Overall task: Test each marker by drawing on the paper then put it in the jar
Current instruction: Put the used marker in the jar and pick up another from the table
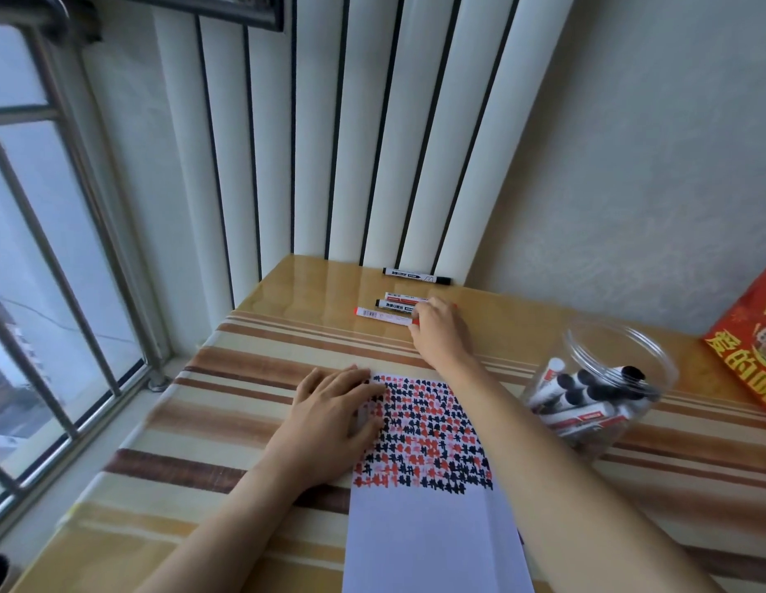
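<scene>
1. My surface (261, 421) ends at the window ledge on my left and the radiator (372, 143) and wall at the back; bare striped cloth lies between paper (428, 507) and markers (389, 308).
2. The jar (603, 391), lying tilted on my right, holds capped markers; a red packet (749, 348) sits beyond it.
3. My left hand (334, 415) presses flat on the paper's edge. My right hand (439, 329), arm outstretched, curls onto the loose markers' ends; I cannot tell whether it grips one.

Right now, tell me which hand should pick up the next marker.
Right. The right hand already reaches the group of three markers at the far side of the table, fingers touching them. The left hand lies flat on the paper, steadying it.
</scene>
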A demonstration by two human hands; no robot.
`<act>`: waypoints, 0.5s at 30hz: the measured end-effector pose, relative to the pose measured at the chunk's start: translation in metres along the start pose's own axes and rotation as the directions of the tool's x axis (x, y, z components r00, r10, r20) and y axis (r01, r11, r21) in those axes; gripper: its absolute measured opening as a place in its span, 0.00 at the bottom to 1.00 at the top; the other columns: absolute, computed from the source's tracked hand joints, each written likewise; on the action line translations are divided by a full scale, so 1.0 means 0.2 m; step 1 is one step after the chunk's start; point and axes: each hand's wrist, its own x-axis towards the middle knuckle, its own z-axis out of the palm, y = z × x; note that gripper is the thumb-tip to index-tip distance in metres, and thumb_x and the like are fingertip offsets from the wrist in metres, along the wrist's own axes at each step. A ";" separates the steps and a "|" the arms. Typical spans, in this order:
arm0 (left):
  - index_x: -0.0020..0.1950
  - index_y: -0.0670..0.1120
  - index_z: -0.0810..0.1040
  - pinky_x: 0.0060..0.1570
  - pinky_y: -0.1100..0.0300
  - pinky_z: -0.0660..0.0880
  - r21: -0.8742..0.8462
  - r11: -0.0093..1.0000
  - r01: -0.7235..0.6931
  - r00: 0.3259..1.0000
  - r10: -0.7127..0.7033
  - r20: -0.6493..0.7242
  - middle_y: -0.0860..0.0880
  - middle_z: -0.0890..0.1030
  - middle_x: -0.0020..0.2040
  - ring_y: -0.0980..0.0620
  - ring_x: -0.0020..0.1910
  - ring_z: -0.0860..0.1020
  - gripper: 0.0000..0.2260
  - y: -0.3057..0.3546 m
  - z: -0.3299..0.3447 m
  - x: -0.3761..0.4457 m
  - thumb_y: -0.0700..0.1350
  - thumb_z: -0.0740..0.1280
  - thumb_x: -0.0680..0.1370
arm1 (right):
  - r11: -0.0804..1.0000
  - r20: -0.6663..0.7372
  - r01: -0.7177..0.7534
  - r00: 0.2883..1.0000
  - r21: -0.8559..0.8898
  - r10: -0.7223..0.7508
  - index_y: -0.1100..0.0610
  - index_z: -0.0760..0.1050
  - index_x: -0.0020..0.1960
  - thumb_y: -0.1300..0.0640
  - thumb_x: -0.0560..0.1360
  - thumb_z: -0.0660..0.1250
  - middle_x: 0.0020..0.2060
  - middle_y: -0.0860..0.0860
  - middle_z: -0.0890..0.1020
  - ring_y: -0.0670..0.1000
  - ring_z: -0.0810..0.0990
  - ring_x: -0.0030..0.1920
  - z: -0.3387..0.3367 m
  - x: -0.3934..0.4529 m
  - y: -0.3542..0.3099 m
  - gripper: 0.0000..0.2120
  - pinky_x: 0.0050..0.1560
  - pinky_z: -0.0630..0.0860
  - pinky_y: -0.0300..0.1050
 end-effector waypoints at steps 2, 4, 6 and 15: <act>0.75 0.63 0.66 0.79 0.48 0.45 -0.011 1.000 -0.005 1.000 0.005 -0.004 0.60 0.64 0.77 0.59 0.78 0.56 0.23 0.01 0.00 0.00 0.65 0.52 0.80 | 1.000 0.042 -0.017 0.999 -0.010 0.018 0.60 0.81 0.58 0.56 0.82 0.69 0.56 0.53 0.81 0.53 0.77 0.58 -0.01 -0.01 0.00 0.09 0.57 0.78 0.47; 0.74 0.62 0.67 0.79 0.49 0.44 -0.047 0.999 -0.003 1.000 0.002 -0.025 0.59 0.64 0.77 0.60 0.78 0.55 0.22 0.01 -0.01 0.00 0.64 0.53 0.81 | 0.999 0.069 -0.032 0.997 0.016 0.031 0.60 0.81 0.57 0.57 0.81 0.69 0.54 0.52 0.80 0.51 0.77 0.53 -0.06 -0.04 -0.01 0.08 0.52 0.78 0.45; 0.73 0.62 0.68 0.78 0.47 0.44 -0.088 0.996 0.006 0.997 -0.012 -0.070 0.59 0.65 0.76 0.60 0.78 0.54 0.21 0.02 -0.02 -0.01 0.63 0.53 0.82 | 0.990 0.063 -0.061 0.997 0.127 0.054 0.59 0.80 0.54 0.58 0.81 0.69 0.51 0.51 0.80 0.49 0.77 0.46 -0.14 -0.12 -0.05 0.05 0.45 0.75 0.40; 0.59 0.57 0.76 0.57 0.52 0.65 -0.149 0.969 -0.195 0.976 0.177 -0.131 0.62 0.79 0.51 0.62 0.54 0.75 0.17 0.18 -0.04 -0.05 0.61 0.51 0.83 | 0.347 0.321 -0.313 0.946 0.884 0.035 0.58 0.77 0.51 0.57 0.80 0.67 0.32 0.50 0.82 0.49 0.80 0.32 -0.42 -0.86 -0.15 0.05 0.35 0.74 0.41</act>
